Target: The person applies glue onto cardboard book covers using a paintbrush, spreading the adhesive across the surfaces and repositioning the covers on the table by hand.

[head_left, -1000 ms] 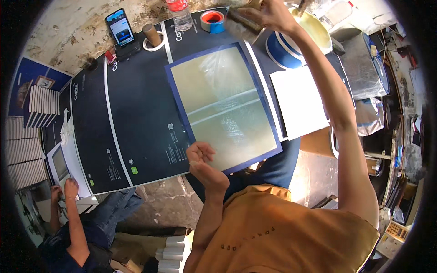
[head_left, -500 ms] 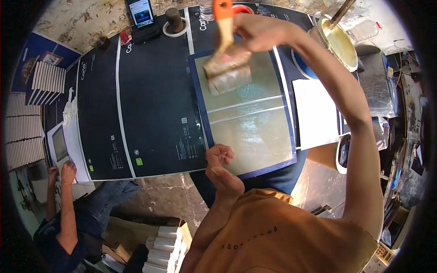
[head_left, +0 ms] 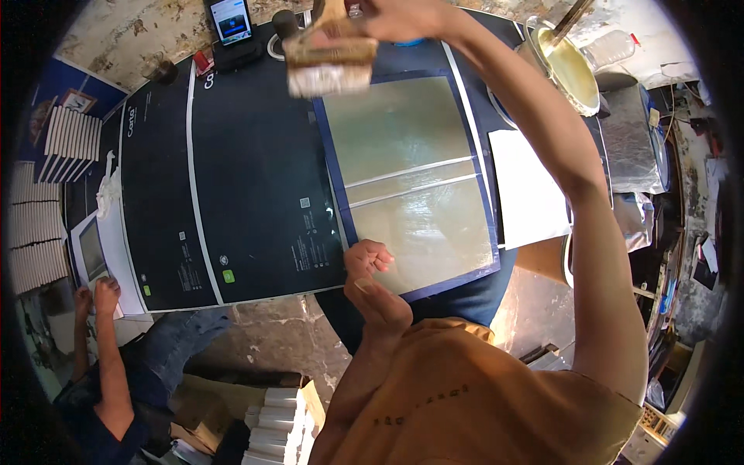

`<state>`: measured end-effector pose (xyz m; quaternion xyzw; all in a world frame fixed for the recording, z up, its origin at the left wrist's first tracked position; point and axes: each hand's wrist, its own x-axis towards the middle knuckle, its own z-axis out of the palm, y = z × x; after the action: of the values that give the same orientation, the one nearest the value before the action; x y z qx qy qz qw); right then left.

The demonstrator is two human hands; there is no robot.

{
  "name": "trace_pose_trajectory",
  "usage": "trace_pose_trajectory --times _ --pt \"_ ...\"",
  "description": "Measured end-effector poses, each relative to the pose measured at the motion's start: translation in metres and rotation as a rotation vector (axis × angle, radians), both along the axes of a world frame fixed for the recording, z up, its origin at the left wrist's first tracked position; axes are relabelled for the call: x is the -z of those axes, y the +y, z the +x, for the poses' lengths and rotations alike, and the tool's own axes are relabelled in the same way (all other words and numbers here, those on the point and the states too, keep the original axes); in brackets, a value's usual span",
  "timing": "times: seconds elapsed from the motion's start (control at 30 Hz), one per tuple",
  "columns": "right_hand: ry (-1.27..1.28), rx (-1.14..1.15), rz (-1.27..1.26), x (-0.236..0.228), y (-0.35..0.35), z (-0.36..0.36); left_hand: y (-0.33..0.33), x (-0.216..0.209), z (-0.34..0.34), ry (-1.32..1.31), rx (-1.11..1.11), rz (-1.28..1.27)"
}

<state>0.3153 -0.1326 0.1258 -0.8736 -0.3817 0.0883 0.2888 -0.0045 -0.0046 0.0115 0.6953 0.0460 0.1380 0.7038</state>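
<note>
My right hand [head_left: 399, 17] is wrapped round the handle of a wide paintbrush [head_left: 332, 66], held over the far left corner of a book cover. Its pale, wet-looking bristles point toward me. The book cover [head_left: 411, 225] has two grey-beige boards with a narrow strip between them, on a dark blue sheet [head_left: 329, 151] that shows as a border. A wet shine lies across the boards. My left hand [head_left: 376, 283] is at the cover's near left corner, fingers loosely curled, with nothing visible in them.
A bucket of pale paste [head_left: 573, 74] with a stick stands far right, beyond white paper [head_left: 531, 190]. A phone [head_left: 231, 22] stands at the back. Stacked books [head_left: 70, 143] are at far left, where another person's hands [head_left: 106, 294] work at a smaller panel.
My right hand has carried the brush left and away from me, from above the upper board to beyond the cover's far left corner. My left hand has stayed at the near corner.
</note>
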Motion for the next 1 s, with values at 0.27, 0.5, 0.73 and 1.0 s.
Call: trace_pose_trajectory --times 0.27,0.5,0.73,1.0 --pt "0.036 0.260 0.274 0.020 -0.096 -0.010 -0.003 0.005 0.003 -0.029 0.043 0.133" --pt "-0.208 0.346 0.057 0.029 -0.090 -0.095 -0.006 -0.002 0.001 0.008 0.024 0.122" --pt "-0.459 0.522 0.372 0.043 -0.112 -0.154 -0.016 -0.004 0.004 0.036 -0.035 0.099" --pt "-0.553 1.087 0.314 0.029 -0.134 -0.248 -0.015 -0.003 0.004 0.020 -0.047 0.103"
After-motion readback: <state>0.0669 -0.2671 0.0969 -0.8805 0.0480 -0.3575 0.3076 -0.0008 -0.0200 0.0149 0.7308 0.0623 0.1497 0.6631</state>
